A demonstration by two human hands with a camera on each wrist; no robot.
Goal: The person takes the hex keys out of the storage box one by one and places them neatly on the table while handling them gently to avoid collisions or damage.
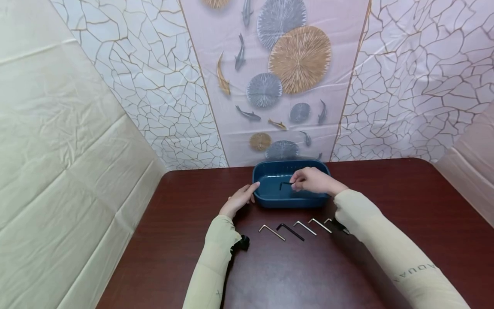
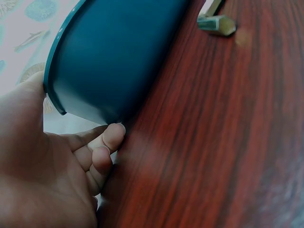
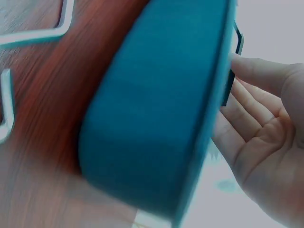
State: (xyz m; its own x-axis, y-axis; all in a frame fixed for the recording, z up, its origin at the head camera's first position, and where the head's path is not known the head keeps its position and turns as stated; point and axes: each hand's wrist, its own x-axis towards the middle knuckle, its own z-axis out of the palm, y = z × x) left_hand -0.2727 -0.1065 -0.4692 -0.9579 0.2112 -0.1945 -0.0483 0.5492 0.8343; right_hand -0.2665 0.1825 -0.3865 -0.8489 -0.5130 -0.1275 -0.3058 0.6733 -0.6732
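Note:
My right hand (image 1: 310, 180) pinches a small black hex key (image 1: 284, 183) between thumb and fingers, over the inside of a dark blue rectangular basin (image 1: 287, 203). In the right wrist view, part of the key (image 3: 228, 88) shows past the basin's rim. My left hand (image 1: 238, 199) holds the basin's left end, thumb at the rim and fingers low against the outer wall, as the left wrist view shows. Nearer to me lie several L-shaped hex keys in a row: a brass-toned one (image 1: 273, 232), a larger black one (image 1: 291, 232), and silver ones (image 1: 305, 228).
The dark red wood-grain table (image 1: 270, 274) carries everything. A patterned cloth backdrop (image 1: 181, 107) rises right behind the basin. The right sleeve (image 1: 356, 214) partly hides the right end of the row. A black strap piece (image 1: 243, 243) sits at the left wrist.

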